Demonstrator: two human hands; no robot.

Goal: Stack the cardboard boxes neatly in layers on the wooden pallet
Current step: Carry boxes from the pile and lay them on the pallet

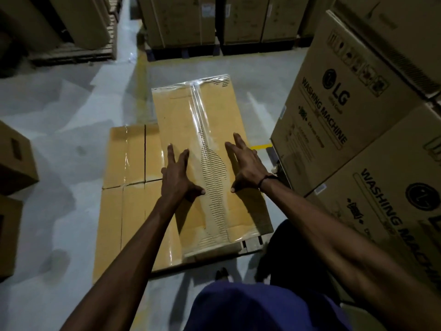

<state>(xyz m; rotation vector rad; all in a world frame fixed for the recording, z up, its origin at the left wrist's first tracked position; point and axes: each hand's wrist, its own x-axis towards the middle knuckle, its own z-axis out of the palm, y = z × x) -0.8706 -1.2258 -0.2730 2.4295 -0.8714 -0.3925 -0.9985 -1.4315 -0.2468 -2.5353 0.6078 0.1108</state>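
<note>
Both hands flat on taped box; pallet mostly hidden.

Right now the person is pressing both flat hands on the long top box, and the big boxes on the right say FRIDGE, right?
Not quite. The left hand and right hand do press flat on the top box, but the head view shows the big boxes say WASHING MACHINE.

Grey concrete floor — fills the left and centre of the frame, with a yellow painted line at centre right. On it: a wooden pallet, only its near edge showing at lower centre, bearing a layer of flat cardboard boxes; stacked washing-machine cartons at right; dark pallets under cartons at top centre; a wooden pallet stack at upper left; brown boxes at the left edge.
</note>
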